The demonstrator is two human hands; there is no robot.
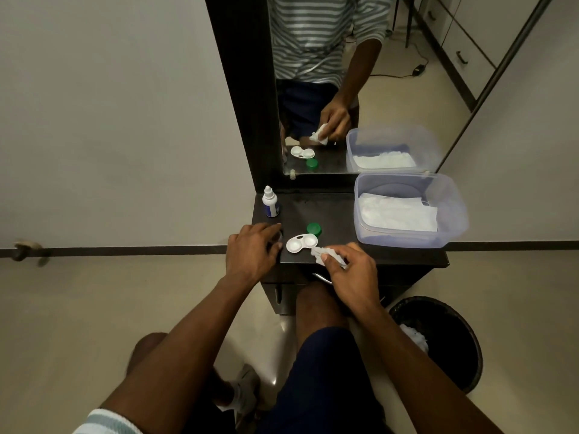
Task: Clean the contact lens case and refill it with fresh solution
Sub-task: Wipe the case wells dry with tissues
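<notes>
A white contact lens case lies flat on the dark counter, near its front edge. Its two round wells face up, both uncapped, and a small tab with cut-outs sticks out toward the back. A green screw cap rests on the counter just behind the case, apart from it. A small white solution bottle with a blue label stands upright at the counter's back left corner, its white cap on. A crumpled white tissue sits just right of the case, touching its edge.
</notes>
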